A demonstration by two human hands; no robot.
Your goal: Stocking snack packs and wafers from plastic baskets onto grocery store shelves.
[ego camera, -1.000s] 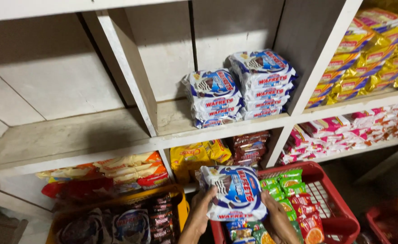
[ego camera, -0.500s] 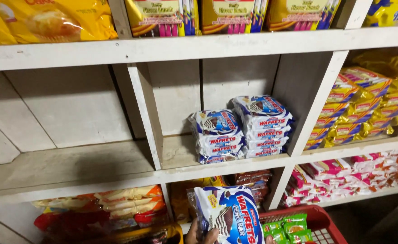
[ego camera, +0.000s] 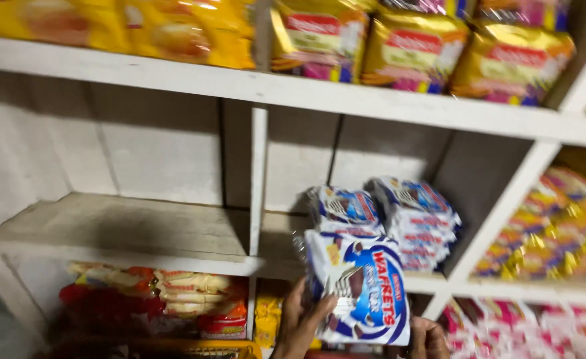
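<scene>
I hold a blue-and-white wafer snack pack (ego camera: 359,289) upright in front of the shelf. My left hand (ego camera: 299,322) grips its left edge and my right hand (ego camera: 428,337) holds its lower right corner. Just behind it, two stacks of the same wafer packs (ego camera: 399,216) sit in the middle compartment of the white wooden shelf (ego camera: 259,259). The pack in my hands is level with the front lip of that compartment, left of the stacks. The picture is blurred by motion.
The compartment at the left (ego camera: 120,223) holds nothing. Yellow snack bags (ego camera: 412,50) line the upper shelf. Gold-wrapped packs (ego camera: 559,233) fill the right compartment. Orange and red packs (ego camera: 173,299) lie below left, pink ones (ego camera: 499,326) below right.
Both hands have lifted the wafer pack from over the red basket up to the middle shelf. My view has tilted up and to the right, and the basket is out of sight.
</scene>
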